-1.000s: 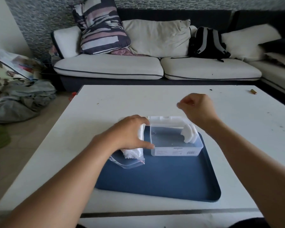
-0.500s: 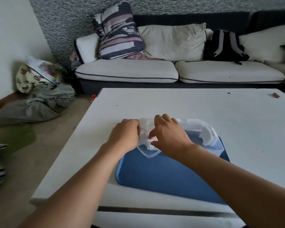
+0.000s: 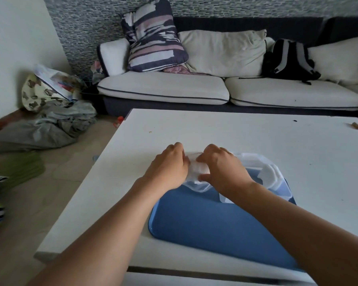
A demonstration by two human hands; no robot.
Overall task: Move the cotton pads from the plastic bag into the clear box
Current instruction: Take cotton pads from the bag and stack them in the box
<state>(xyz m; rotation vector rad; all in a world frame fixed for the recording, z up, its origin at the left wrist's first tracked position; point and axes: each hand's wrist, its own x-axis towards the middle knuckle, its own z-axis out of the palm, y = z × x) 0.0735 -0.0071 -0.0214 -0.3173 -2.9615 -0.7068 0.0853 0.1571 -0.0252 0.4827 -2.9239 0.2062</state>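
A clear plastic bag with white cotton pads inside sits at the far left corner of the blue tray. My left hand grips the bag's left side. My right hand curls over its right side, fingers at the bag's top and thumb against the pads. Just right of the bag stands the clear box, partly hidden by my right forearm. A stack of cotton pads leans inside the box at its right end.
The tray lies on a white table, near its left front corner. A small brown object lies at the table's far right. Behind the table stands a sofa with cushions and a black backpack. Clothes are heaped on the floor to the left.
My right hand came from above the box over to the bag and now holds it together with my left hand. The view swung to the left.
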